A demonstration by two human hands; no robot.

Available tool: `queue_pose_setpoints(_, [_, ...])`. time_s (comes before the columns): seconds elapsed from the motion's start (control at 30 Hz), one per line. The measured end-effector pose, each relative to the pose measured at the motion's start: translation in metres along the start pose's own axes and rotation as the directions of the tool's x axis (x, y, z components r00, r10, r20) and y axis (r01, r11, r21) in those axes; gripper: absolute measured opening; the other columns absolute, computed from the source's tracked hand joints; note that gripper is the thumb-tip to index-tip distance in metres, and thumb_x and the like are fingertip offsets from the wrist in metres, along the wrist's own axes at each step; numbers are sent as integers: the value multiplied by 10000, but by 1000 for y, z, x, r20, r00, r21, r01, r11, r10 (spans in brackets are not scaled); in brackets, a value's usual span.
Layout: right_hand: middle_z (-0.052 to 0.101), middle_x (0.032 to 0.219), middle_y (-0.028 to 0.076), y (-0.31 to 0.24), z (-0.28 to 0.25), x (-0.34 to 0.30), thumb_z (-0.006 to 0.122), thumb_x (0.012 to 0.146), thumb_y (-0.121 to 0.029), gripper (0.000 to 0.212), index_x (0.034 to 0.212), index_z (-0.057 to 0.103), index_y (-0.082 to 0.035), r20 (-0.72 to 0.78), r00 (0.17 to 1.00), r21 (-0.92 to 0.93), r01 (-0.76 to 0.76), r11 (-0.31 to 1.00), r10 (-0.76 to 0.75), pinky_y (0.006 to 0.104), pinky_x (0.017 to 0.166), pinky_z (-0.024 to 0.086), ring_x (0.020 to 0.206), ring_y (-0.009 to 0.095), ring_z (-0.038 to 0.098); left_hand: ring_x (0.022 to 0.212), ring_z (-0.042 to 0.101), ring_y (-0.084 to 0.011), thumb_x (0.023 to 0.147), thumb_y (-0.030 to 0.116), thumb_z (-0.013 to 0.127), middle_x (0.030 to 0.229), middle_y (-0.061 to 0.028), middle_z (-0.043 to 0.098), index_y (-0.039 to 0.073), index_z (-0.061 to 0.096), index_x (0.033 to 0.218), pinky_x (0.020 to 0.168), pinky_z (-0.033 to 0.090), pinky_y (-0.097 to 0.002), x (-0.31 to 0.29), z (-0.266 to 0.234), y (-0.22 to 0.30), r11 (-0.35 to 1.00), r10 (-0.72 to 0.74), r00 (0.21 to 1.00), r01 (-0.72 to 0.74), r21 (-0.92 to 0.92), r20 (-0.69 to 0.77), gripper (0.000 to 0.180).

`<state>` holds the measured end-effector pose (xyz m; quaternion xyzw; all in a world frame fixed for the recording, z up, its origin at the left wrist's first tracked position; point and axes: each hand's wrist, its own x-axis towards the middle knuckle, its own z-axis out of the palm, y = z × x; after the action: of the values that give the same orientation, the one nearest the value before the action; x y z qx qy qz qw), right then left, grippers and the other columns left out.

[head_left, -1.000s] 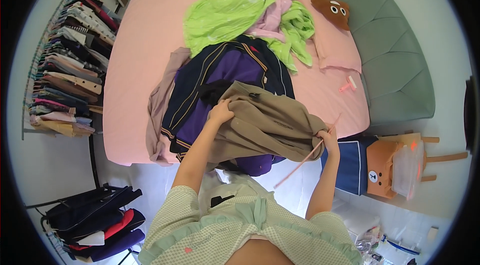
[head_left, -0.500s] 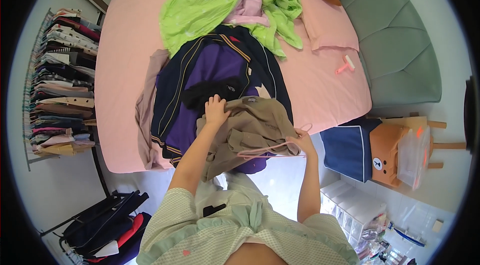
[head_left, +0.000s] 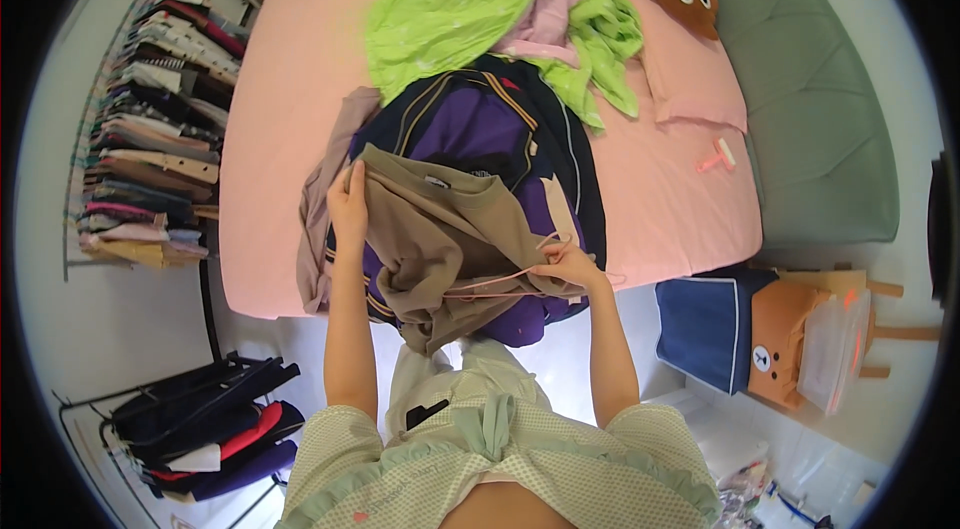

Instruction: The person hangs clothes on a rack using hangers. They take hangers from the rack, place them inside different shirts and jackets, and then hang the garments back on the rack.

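A brown sweatshirt (head_left: 405, 219) lies spread over the pile of clothes at the bed's near edge, its collar label facing up. My left hand (head_left: 347, 197) pinches the sweatshirt's upper left edge and holds it raised. In my right hand (head_left: 568, 267) is a thin pink clothes hanger (head_left: 492, 282), its hook sticking up past the fingers. The hanger's bar crosses the sweatshirt's lower right part; folds hide some of it. Underneath are a purple garment (head_left: 455, 134) and a dark navy jacket (head_left: 585, 164) with striped trim. A black garment (head_left: 497, 169) shows only partly.
A green and pink blanket (head_left: 450, 19) lies crumpled farther up the pink bed (head_left: 290, 49). Near the pillow is a pink lint roller (head_left: 717, 157). Clothes racks stand at left (head_left: 150, 139) and lower left (head_left: 200, 429). A blue storage box (head_left: 700, 329) is at right.
My left hand has moved left and now lifts the sweatshirt's edge, spreading it over the black garment. My right hand keeps hold of the hanger. The whole view has shifted slightly.
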<state>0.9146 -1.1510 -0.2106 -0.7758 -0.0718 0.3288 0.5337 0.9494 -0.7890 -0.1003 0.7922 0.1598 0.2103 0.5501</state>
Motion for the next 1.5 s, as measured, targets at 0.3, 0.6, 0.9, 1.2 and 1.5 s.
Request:
queue_pose_setpoints(0.3, [519, 631, -67, -90, 46, 12, 730, 726, -119, 147, 814, 642, -40, -104, 957, 47, 276, 960, -270, 188, 499, 330, 534, 21, 417, 840, 579, -136, 912, 219, 553, 897, -90, 656, -54, 623, 982, 767, 432, -247, -13, -161, 63, 963, 238, 877, -158, 218, -418, 290])
queue_pose_setpoints(0.6, [511, 586, -7, -174, 152, -1, 653, 723, -100, 104, 793, 619, -30, -313, 786, -73, 540, 839, -533, 211, 508, 351, 532, 59, 449, 810, 522, -93, 927, 230, 529, 890, -43, 630, -53, 618, 979, 745, 415, -220, -69, -303, 64, 982, 181, 791, -181, 59, -585, 301])
queue_pose_setpoints(0.9, [425, 608, -84, -207, 269, -19, 646, 790, -54, 154, 704, 518, -43, -459, 748, 181, 607, 773, -480, 175, 487, 243, 547, 1, 334, 668, 409, -60, 926, 213, 526, 687, 18, 502, -47, 565, 845, 622, 361, -212, -111, -414, 32, 983, 183, 813, -142, 116, -552, 276])
queue_pose_setpoints(1.2, [445, 619, -73, -174, 328, -38, 645, 755, -8, 147, 692, 514, -30, -364, 778, 147, 591, 793, -513, 164, 507, 267, 574, 1, 369, 596, 285, -86, 893, 184, 559, 622, -40, 268, -30, 406, 720, 507, 286, -269, -164, -478, -36, 963, 159, 904, -55, 263, -397, 315])
queue_pose_setpoints(1.5, [498, 571, -66, -158, 382, -79, 656, 727, -44, 143, 633, 548, -30, -121, 908, 8, 406, 914, -402, 179, 462, 250, 517, 5, 391, 586, 335, -95, 878, 169, 568, 580, -68, 369, -44, 490, 747, 521, 326, -265, -217, -496, -115, 984, -15, 967, 60, 169, -254, 263])
